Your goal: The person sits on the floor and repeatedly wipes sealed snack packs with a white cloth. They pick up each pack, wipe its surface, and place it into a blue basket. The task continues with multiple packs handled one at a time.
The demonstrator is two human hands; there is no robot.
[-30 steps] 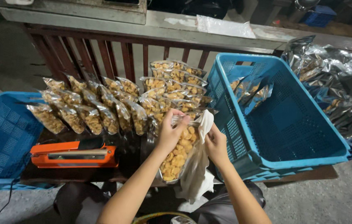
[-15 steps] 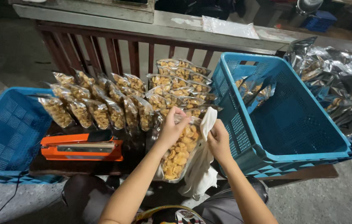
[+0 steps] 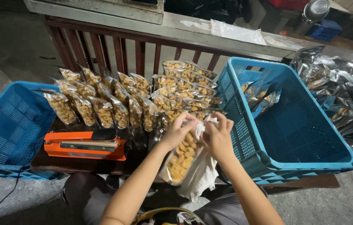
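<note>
The left hand (image 3: 179,130) and right hand (image 3: 219,137) both grip a clear plastic pouch of golden snacks (image 3: 180,160) and a white cloth (image 3: 203,175). Beyond them stand rows of matching filled pouches (image 3: 135,104). Right of the hands sits a blue perforated plastic crate (image 3: 309,141) holding a few pouches.

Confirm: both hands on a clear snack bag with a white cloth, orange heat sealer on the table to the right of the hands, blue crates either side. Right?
One thing is off: the orange heat sealer sits to the left of the hands, not the right. The head view shows it. The rest stands: left hand and right hand are on the clear snack bag with the white cloth, and blue crates flank the table.
</note>
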